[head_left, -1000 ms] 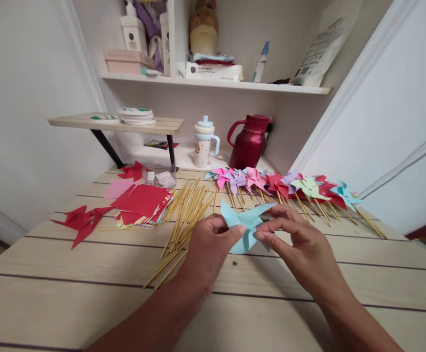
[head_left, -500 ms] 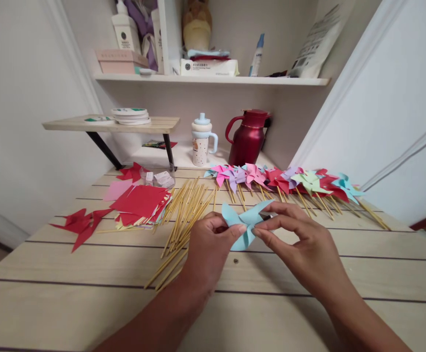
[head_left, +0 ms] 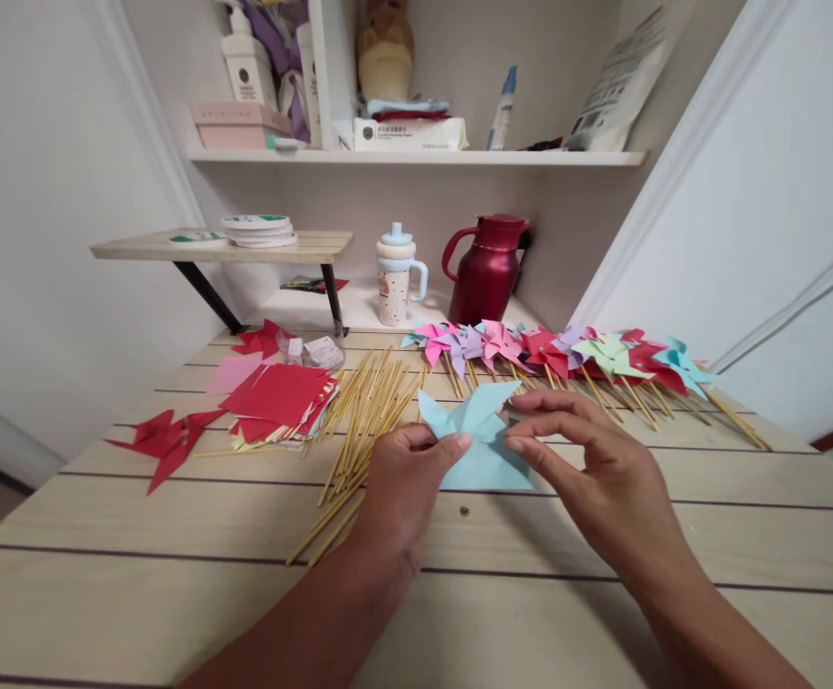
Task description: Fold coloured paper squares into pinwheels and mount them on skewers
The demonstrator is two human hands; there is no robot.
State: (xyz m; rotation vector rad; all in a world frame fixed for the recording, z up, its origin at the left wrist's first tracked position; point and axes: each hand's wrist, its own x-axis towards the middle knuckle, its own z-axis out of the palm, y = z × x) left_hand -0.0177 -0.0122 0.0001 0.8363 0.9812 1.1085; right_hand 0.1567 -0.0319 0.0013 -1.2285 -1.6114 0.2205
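A light-blue paper pinwheel (head_left: 474,413), partly folded, is held just above the table. My left hand (head_left: 405,483) is closed on its left side, with the thumb pressed on the folds near the middle. At the right edge, my right hand (head_left: 588,469) has its thumb and index fingertip close together against the paper, its other fingers curled behind. The lower flap of the paper lies spread out flat. Left of my left hand is a pile of thin wooden sticks (head_left: 362,421).
Finished pinwheels on sticks (head_left: 502,344) line the back right. Red paper squares (head_left: 279,394) and a folded red piece (head_left: 164,440) lie left. Behind stand a tumbler (head_left: 394,277), a dark-red jug (head_left: 488,273) and a small raised shelf (head_left: 316,247).
The pinwheel's lower flap has sprung from the centre and opened downward. My right hand has moved slightly right, while my left thumb stays on the paper.
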